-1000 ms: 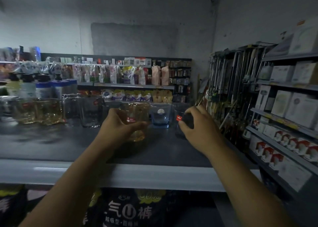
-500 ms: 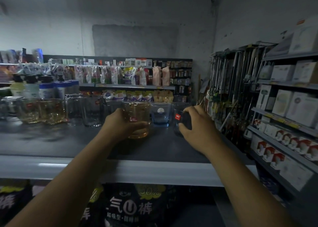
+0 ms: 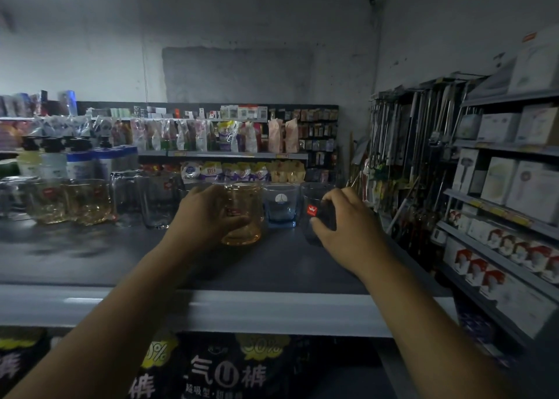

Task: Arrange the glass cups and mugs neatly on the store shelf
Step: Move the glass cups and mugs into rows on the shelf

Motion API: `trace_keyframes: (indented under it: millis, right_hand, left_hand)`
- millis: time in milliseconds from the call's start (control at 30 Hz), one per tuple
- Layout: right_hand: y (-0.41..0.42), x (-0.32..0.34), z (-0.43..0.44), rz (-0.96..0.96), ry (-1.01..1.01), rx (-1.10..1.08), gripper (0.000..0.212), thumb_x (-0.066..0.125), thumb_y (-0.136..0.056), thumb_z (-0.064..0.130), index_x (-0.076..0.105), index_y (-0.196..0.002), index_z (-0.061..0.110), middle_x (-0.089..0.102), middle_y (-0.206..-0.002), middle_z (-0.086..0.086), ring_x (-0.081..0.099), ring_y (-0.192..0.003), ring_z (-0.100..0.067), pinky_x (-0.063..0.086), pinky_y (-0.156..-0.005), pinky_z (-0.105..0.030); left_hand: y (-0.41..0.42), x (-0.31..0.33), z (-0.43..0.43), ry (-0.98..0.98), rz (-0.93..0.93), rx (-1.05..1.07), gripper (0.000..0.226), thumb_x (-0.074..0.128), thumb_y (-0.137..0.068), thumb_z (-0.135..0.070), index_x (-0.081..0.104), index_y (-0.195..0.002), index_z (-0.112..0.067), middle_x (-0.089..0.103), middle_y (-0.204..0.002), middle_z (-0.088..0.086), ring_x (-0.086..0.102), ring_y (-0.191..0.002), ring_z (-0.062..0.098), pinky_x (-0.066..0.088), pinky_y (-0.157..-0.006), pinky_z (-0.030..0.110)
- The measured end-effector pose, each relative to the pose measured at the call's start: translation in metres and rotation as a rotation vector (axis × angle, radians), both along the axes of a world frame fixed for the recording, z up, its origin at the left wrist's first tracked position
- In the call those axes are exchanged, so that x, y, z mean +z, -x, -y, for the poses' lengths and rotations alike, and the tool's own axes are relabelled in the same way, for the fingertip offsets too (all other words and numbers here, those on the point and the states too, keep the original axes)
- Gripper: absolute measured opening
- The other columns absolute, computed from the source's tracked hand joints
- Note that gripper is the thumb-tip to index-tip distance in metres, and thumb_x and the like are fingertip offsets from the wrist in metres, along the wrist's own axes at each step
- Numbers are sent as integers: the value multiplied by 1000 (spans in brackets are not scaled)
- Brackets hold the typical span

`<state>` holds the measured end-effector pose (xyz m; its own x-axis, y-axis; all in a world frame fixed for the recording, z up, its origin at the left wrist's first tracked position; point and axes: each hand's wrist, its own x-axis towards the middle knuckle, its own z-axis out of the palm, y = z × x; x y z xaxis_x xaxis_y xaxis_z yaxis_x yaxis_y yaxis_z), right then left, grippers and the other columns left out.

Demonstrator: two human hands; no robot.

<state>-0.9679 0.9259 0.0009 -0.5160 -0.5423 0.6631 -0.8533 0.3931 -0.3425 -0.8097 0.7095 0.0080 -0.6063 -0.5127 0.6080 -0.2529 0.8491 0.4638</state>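
Nearest, at the bottom edge, dark packs with pale printed characters, tucked below a store shelf with a pale front lip and a dark top. Reaching over that lip from below, two bare forearms. On the left, the left hand, fingers and thumb curled round the near side of an amber glass cup; upright, base down at the shelf top, though cannot tell whether resting there or just raised. On the right, the right hand, fingers curled over and gripping a dark glass cup with a small red label, close to the shelf's right end. Between the two held cups and slightly farther back, a blue glass cup with a round white mark, standing free, touched by neither hand. Along the back of the shelf to the left, a row: clear tumblers, then two more amber cups, side by side. Behind those, pump bottles and blue-capped tubs. Farther off, across an aisle, shelves of bagged goods. To the right, long metal tools hanging on a rack, and beside them white boxes on shelves. Farthest, a bare grey wall.
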Motion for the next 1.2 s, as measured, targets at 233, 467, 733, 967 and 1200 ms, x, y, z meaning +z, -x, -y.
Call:
trace_keyframes:
  millis: [233, 467, 733, 967, 1200]
  right_hand:
    - [1, -1, 2, -41, -24, -28, 34, 65, -95, 32, 54, -124, 16, 48, -127, -1, 52, -111, -19, 35, -81, -24]
    - [-1, -3, 2, -11, -13, 10, 43, 66, -95, 28, 53, -134, 14, 45, -134, -1, 51, -119, -20, 46, -95, -30]
    - [-1, -3, 0, -9, -25, -13, 45, 63, -96, 28, 51, -138, 15, 42, -139, 1, 48, -125, -21, 48, -99, -36]
    - [-1, -2, -1, 14, -55, -20, 52, 61, -97, 29, 46, -145, 15, 37, -150, 1, 40, -137, -23, 42, -111, -40]
    - [-29, 22, -7, -121, -81, -86, 41, 56, -98, 36, 49, -135, 21, 46, -134, 2, 44, -123, -22, 48, -98, -44]
  left_hand:
    - [12, 0, 6, 28, 77, 46, 48, 83, -70, -56, 57, -98, -26, 58, -110, 6, 53, -104, 26, 45, -79, 35]
    - [6, -4, 8, -53, 32, 35, 69, 85, -68, -57, 53, -121, -27, 63, -119, 5, 61, -107, 26, 56, -92, 48]
    - [2, -11, 14, -116, -7, -13, 66, 86, -70, -48, 54, -125, -31, 66, -118, 2, 66, -105, 24, 59, -90, 50]
    - [-3, -8, 8, -167, -26, -48, 67, 84, -72, -49, 52, -127, -29, 65, -120, 3, 67, -105, 23, 60, -88, 49]
    - [-38, 17, -2, -64, -72, -105, 37, 78, -83, -38, 61, -112, -22, 70, -105, -3, 70, -89, 12, 61, -79, 38]
